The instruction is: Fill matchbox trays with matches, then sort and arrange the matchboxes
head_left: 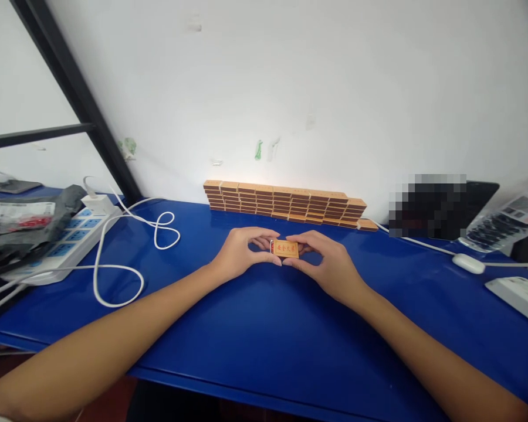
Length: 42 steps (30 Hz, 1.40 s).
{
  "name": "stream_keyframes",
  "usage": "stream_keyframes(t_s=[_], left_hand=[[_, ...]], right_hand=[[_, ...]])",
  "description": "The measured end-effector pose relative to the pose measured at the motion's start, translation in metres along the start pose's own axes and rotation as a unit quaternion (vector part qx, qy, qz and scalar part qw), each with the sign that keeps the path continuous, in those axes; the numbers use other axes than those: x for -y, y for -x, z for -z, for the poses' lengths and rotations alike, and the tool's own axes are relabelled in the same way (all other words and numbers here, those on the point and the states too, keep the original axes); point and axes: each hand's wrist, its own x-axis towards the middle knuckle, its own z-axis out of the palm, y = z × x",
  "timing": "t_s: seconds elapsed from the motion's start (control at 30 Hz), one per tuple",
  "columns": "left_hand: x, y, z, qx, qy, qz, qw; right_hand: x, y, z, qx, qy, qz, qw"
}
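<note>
A small yellow matchbox [286, 248] with red lettering is held between my two hands over the middle of the blue table [264, 328]. Red match heads seem to show at its left end, where the tray looks slightly pulled out. My left hand [242, 249] pinches that end between thumb and fingers. On the opposite end, the thumb and fingers of my right hand [328, 258] close round the box. Behind them a long, low wall of stacked matchboxes [281, 202] runs along the back, with one single matchbox [368, 224] at its right foot.
White cables [118, 296] loop from a power strip [70, 240] at left, beside grey plastic packages [30, 217]. A black-framed screen [479, 202] leans on the wall at right. Near it lie a clear plastic package [501, 223], a white cable switch [468, 263] and another white strip [521, 299].
</note>
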Motion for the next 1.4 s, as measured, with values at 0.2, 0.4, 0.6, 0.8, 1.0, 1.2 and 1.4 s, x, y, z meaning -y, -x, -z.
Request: stream_keyframes(t_s=[0.2,0.4,0.6,0.8,1.0,1.2,1.4], left_hand=[[0.001,-0.005,0.000,-0.009,0.085,0.074,0.994],[0.001,-0.005,-0.001,0.040,0.192,0.147,0.969],[-0.003,-0.003,-0.003,0.044,0.214,0.167,0.962],[-0.002,-0.001,-0.008,0.062,0.211,0.163,0.962],[0.001,-0.001,-0.009,-0.030,0.105,0.106,0.988],[0.008,-0.005,0.001,-0.156,0.020,0.082,0.984],[0.007,-0.005,0.002,-0.207,0.011,0.089,0.974]], right_hand=[[-0.001,-0.001,-0.002,-0.038,-0.037,-0.009,0.999],[-0.001,0.000,-0.005,-0.069,-0.047,-0.008,0.996],[0.004,0.002,-0.006,-0.066,-0.022,0.007,0.998],[0.004,0.003,-0.005,-0.054,-0.004,0.009,0.998],[-0.001,0.000,-0.007,-0.043,0.017,0.017,0.999],[-0.031,-0.015,0.055,-0.113,0.166,0.063,0.978],[-0.081,-0.025,0.149,-0.310,0.233,-0.089,0.918]])
